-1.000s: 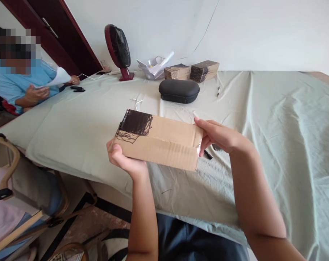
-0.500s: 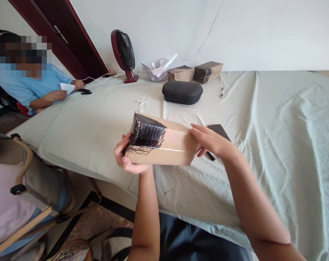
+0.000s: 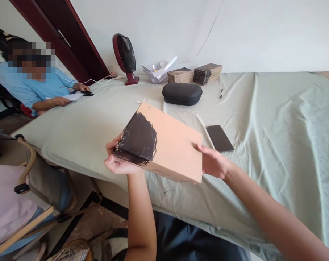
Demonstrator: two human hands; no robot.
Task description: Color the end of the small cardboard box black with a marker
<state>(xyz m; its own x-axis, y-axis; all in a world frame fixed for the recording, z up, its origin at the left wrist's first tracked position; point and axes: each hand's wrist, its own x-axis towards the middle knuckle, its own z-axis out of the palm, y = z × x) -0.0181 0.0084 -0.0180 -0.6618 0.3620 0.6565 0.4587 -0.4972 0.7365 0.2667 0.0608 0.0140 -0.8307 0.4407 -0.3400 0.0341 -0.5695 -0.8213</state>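
A brown cardboard box (image 3: 175, 143) is held tilted above the cloth-covered table, one end scribbled over in black ink. My left hand (image 3: 121, 165) grips the blackened end from the left and below, with some fingers hidden behind it. My right hand (image 3: 215, 161) holds the opposite end, its thumb on the top edge and the other fingers mostly out of sight behind the box. Just beyond the right hand a dark smartphone (image 3: 220, 138) lies flat on the cloth.
Behind the box sit a black zip case (image 3: 182, 94), two more scribbled boxes (image 3: 208, 73), a clear plastic basket (image 3: 156, 74) and a red fan (image 3: 125, 58). A pen (image 3: 221, 94) lies to the right. Someone in blue (image 3: 36, 87) sits at the far left, near a chair (image 3: 42, 177).
The box has been turned, so a broad plain face with a solid black end now shows. My right hand has shifted down along its end, uncovering the phone.
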